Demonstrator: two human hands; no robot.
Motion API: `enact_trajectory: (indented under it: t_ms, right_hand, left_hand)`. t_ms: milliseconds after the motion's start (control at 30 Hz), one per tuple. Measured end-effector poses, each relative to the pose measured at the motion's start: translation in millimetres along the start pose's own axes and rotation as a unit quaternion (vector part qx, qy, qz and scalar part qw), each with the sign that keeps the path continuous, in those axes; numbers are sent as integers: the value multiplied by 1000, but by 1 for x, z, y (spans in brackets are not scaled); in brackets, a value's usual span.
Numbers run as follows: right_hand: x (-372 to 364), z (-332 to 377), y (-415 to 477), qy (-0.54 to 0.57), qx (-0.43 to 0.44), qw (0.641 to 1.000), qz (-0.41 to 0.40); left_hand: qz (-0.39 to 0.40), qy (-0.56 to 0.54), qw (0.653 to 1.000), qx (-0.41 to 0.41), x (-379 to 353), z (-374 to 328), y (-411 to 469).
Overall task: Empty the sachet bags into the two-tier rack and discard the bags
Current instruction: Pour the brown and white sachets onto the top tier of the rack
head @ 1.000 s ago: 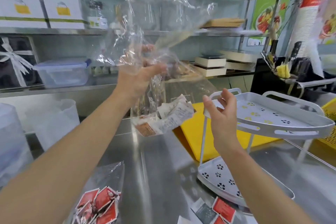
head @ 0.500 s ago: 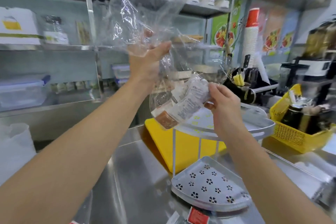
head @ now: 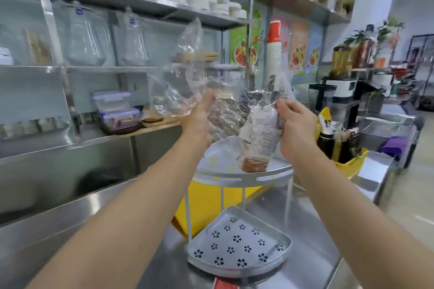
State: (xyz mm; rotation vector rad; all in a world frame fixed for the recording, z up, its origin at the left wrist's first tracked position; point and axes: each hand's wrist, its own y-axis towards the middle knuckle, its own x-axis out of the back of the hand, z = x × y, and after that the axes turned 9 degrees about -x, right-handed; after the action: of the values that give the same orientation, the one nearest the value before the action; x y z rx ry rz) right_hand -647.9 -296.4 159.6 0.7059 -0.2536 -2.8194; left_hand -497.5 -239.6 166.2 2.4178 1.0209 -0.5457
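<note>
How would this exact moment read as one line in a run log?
step: emptying bag | left hand: grips clear bag | right hand: pinches bag at sachets | position: over rack top tier | bottom tier: empty

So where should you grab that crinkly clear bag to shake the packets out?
Probably by its empty upper end, from above. The clear bag hangs over the rack's top tier with the sachets bunched at its lower end. The left hand grips the loose plastic and the right hand pinches beside the sachets.
</note>
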Motion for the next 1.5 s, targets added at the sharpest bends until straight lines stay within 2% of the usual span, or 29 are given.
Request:
enact_trajectory:
  t_ms: [67,133,167,267,367,433,500,567,600,667,700,733,800,833,900,933,967,1100,1167,1200,1267,1333,1367,1467,1500]
  right_hand:
    - [7,-6,4,-2,8,999,-32]
    - [17,-9,9,20,1,999,-47]
    - [21,-10,12,27,-3,998,-56]
    - [29,-8,22,44,-4,996,-79]
    - [34,-7,29,91,-11,992,-90]
    - [36,-7,33,105,-22,989,-98]
    - [39,-6,38,106,-20,989,-101]
    - [40,-5,42,92,-10,990,-107]
    - [41,-5,43,82,-8,991,-110]
    - [41,-5,45,59,-3,991,-119]
    - [40,-5,45,34,3,991,-127]
    - [39,-5,46,0,12,990,-137]
    - [35,-5,47,-62,39,986,-147]
    - [33,-5,47,-82,52,985,-141]
    - [28,-6,47,-121,83,982,-118]
    - [26,-7,47,-149,99,978,-105]
    - [24,-8,46,-176,114,973,-91]
    - [19,-13,45,-227,156,961,-19]
    - [17,-15,47,-243,168,956,3]
    - [17,-17,49,-247,171,954,11]
    - [18,-18,51,-249,177,952,22]
    - [20,-19,54,-252,184,949,34]
    - [21,-19,55,-256,187,948,40]
    - [24,-17,56,-258,190,945,62]
    - [24,-16,56,-257,192,945,69]
  left_hand:
    - [8,-21,998,65,4,13,3]
    - [1,-94,989,118,10,21,5]
    - [-10,-121,984,133,14,24,7]
    - [-94,-83,984,128,23,28,4]
    - [-215,-96,971,47,33,27,6]
    - [-240,-93,966,-38,44,21,13]
    - [-230,-30,965,-120,57,18,22]
    - [-186,107,959,-185,68,14,24]
    - [-149,181,946,-225,72,14,24]
    - [-39,340,891,-298,77,16,19]
    - [20,414,858,-304,79,19,16]
    - [71,477,828,-287,80,24,13]
    - [151,572,781,-203,78,35,6]
    - [181,623,743,-162,75,41,0]
    - [228,719,646,-116,67,52,-10]
    - [240,743,616,-101,64,56,-13]
    - [254,750,604,-86,62,59,-14]
    - [388,658,643,52,59,47,-4]
    - [434,649,620,76,56,35,3]
    - [427,662,613,59,54,28,6]
    - [362,704,610,-21,46,15,13]
    - [269,745,591,-151,36,3,16]
    - [245,736,595,-212,31,-1,17]
    - [272,594,680,-333,13,-10,14]
    - [286,560,691,-358,7,-11,13]
